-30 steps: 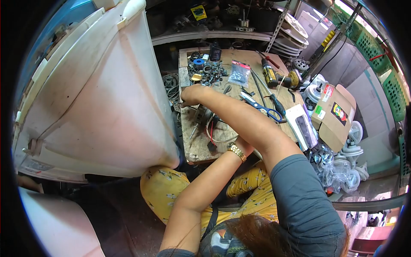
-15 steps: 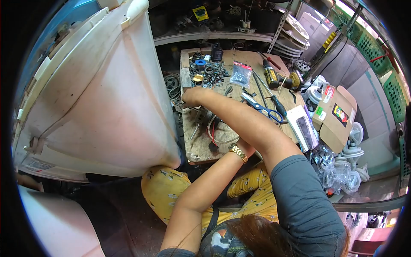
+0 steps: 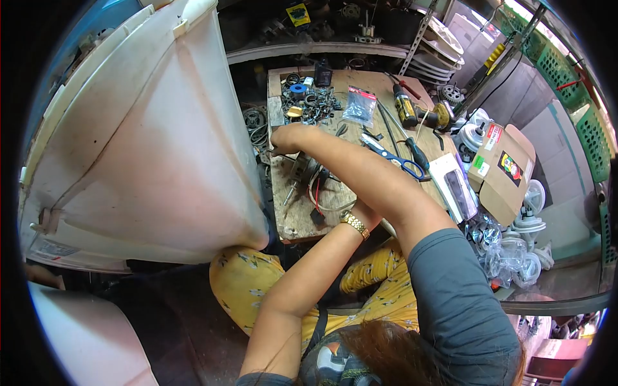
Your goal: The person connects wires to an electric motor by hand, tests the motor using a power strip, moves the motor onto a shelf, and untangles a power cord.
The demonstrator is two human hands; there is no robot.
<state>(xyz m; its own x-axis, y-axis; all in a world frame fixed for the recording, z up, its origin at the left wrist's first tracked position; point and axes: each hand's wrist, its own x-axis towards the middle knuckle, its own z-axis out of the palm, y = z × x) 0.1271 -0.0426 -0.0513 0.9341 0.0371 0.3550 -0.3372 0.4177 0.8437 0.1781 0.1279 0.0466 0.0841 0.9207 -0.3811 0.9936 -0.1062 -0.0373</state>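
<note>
At the bench's (image 3: 299,223) left edge the right hand (image 3: 288,138) bends downward just beside the shafted metal part (image 3: 297,172), which lies near that edge; its fingertips are hidden, so I cannot tell what they pinch. The left hand (image 3: 367,213) is by the near edge, mostly covered by the right forearm (image 3: 351,161), its state equally unclear. Bare wood leaves room at the near left corner, the white plastic body (image 3: 161,161) standing close outside, while scissors (image 3: 386,152) and a screwdriver (image 3: 417,154) take up space toward the right edge.
</note>
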